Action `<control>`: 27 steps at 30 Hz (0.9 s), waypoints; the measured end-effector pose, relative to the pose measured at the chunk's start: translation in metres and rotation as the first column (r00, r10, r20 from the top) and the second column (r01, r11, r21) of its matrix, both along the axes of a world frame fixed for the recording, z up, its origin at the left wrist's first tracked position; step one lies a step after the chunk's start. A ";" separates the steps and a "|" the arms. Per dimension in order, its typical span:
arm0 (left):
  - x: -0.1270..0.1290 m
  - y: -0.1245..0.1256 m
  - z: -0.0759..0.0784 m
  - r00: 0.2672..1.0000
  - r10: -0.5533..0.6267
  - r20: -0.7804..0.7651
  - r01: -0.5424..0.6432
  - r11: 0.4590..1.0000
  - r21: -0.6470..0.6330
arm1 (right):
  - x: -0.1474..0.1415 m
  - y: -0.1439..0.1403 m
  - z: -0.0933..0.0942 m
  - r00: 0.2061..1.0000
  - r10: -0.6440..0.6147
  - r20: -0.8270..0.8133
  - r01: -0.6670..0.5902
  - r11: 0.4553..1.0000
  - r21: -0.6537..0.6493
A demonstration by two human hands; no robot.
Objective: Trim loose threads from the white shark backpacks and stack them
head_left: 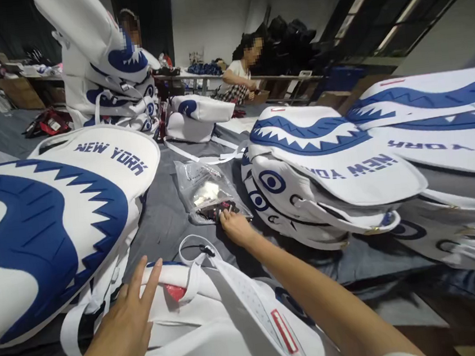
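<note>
A white backpack [186, 333] lies in front of me with its straps and back panel facing up. My left hand [127, 320] is at its left side, fingers spread, holding nothing. A small red tag [175, 291] shows near the top of this backpack. Farther forward, my right hand [236, 227] reaches to a clear plastic bag [197, 174]. Its fingers are closed at the near end, among small dark pieces with red marks [217, 209]. What exactly the fingertips pinch is hidden.
White-and-blue shark-mouth backpacks lie at left [25, 223] and are stacked at right [321, 163]. Another tall stack [105, 90] and a single backpack [197, 117] stand farther back on the grey-covered table [160, 209]. A co-worker [239, 73] is behind; another person is partly hidden.
</note>
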State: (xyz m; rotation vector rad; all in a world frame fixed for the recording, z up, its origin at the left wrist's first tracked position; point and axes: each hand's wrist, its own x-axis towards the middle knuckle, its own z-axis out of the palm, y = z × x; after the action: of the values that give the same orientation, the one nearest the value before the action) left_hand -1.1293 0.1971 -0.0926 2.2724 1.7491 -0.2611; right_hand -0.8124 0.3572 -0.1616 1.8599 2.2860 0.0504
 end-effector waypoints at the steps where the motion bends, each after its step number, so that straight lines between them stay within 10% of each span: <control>1: -0.002 -0.001 -0.005 1.000 -0.011 0.018 0.010 0.999 0.038 | 0.001 -0.004 -0.001 1.000 0.007 0.012 -0.007 1.000 -0.003; 8: -0.001 -0.001 -0.015 0.999 0.008 0.049 -0.014 0.992 0.129 | 0.004 -0.010 0.016 0.999 -0.003 -0.037 0.003 1.000 -0.005; 13: 0.000 0.000 -0.002 0.992 0.056 0.114 -0.059 0.998 0.015 | 0.010 -0.039 0.073 0.981 0.026 -0.194 0.016 0.977 0.214; 16: -0.003 -0.007 0.007 0.938 0.028 0.346 -0.097 0.978 0.182 | 0.003 -0.089 0.109 0.955 0.139 -0.263 -0.028 0.922 0.386; 19: 0.003 -0.028 0.032 0.718 -0.020 0.695 -0.275 0.910 0.311 | -0.022 -0.153 0.136 0.787 0.532 -0.312 -0.265 0.749 0.608; 22: 0.018 -0.050 0.062 0.391 0.207 0.897 -0.180 0.973 -0.146 | -0.052 -0.208 0.153 0.461 0.848 -0.260 -0.460 0.479 0.748; 25: 0.030 -0.063 0.072 0.209 0.413 0.886 0.073 0.897 -0.435 | -0.061 -0.234 0.153 0.403 0.887 -0.227 -0.546 0.431 0.719; 27: 0.031 -0.069 0.067 0.109 0.393 0.913 -0.035 0.919 -0.392 | -0.053 -0.230 0.139 0.456 0.850 -0.264 -0.481 0.485 0.730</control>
State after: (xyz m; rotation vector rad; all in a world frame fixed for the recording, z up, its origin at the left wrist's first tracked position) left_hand -1.0985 0.1278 -0.0253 1.2127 1.0576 0.8786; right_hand -0.8650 0.1274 -0.0229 0.8988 3.7503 0.3350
